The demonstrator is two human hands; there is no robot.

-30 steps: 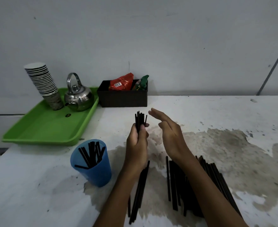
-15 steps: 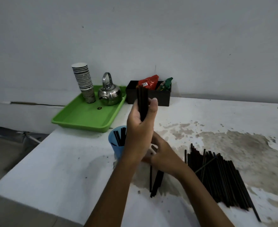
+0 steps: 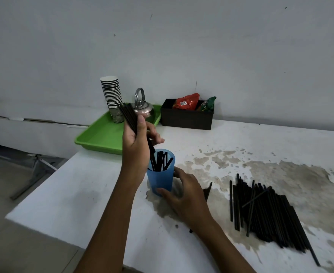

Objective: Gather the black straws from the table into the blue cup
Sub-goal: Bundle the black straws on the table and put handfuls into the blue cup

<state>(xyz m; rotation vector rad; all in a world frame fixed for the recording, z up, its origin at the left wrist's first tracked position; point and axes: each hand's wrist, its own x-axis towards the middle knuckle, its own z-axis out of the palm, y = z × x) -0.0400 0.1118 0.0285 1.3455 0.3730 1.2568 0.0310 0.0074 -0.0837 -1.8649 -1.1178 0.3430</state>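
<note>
The blue cup [image 3: 160, 179] stands on the white table [image 3: 87, 196] with several black straws upright inside it. My left hand [image 3: 137, 143] grips a bundle of black straws [image 3: 128, 115] tilted over the cup, their lower ends dipping into its mouth. My right hand [image 3: 183, 196] wraps around the cup's right side and base, holding it. A large pile of black straws [image 3: 268, 210] lies on the table to the right. A few more straws [image 3: 208, 191] show partly behind my right hand.
A green tray [image 3: 101, 135] at the back left carries a stack of paper cups [image 3: 112, 97] and a metal kettle [image 3: 143, 110]. A black box [image 3: 186, 118] with snack packets sits against the wall. The table's left edge drops to the floor.
My left hand has tilted its straw bundle down into the cup. My right hand has moved off the table straws and taken hold of the cup. The view has shifted.
</note>
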